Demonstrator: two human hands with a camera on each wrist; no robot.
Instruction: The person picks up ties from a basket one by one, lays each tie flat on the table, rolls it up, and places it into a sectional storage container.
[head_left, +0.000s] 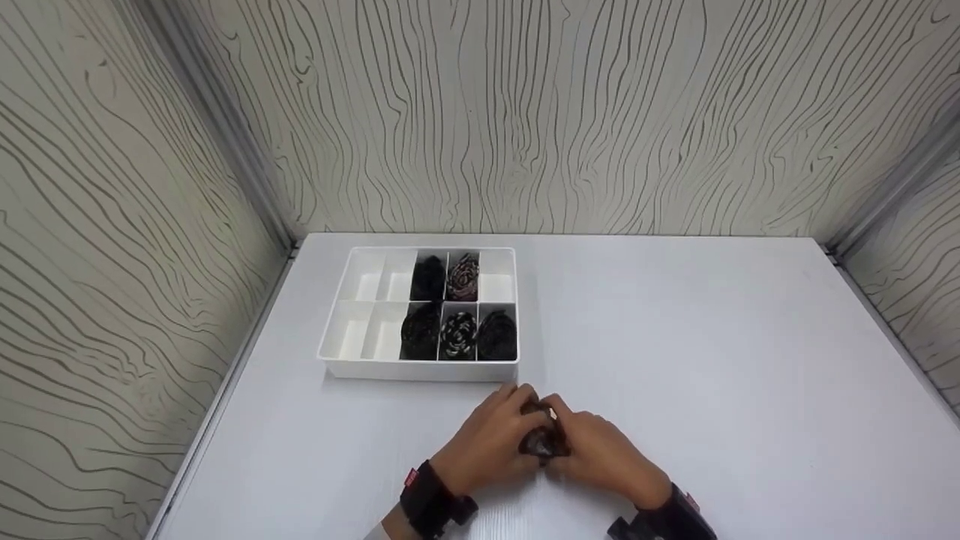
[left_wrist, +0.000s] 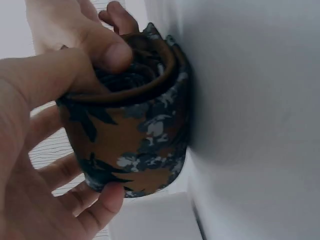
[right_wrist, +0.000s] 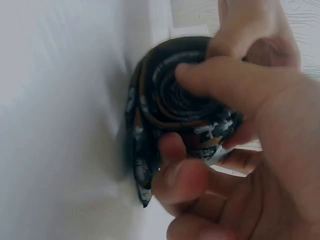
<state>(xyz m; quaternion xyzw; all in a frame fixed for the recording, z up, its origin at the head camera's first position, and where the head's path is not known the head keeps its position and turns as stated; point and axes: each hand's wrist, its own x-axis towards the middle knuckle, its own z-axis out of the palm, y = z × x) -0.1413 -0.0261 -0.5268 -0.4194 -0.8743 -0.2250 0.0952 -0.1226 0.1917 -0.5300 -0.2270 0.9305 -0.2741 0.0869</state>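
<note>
A rolled necktie (head_left: 543, 444), dark with brown patches and grey-white flowers, stands on its edge on the white table, between both hands. My left hand (head_left: 491, 441) grips one side of the roll; in the left wrist view its thumb presses the top of the coil and its fingertips curl against the patterned face. My right hand (head_left: 604, 454) holds the other side, thumb on the spiral end and fingers bent beneath it. In the right wrist view the necktie's pointed end (right_wrist: 144, 192) sticks out from the coil along the tabletop.
A white divided box (head_left: 424, 370) sits just beyond the hands, to the left. Several of its compartments hold dark rolled pieces, such as a black-and-white one (head_left: 458, 335) and a reddish one (head_left: 463, 277). Wood-patterned panels (head_left: 480, 120) enclose the table.
</note>
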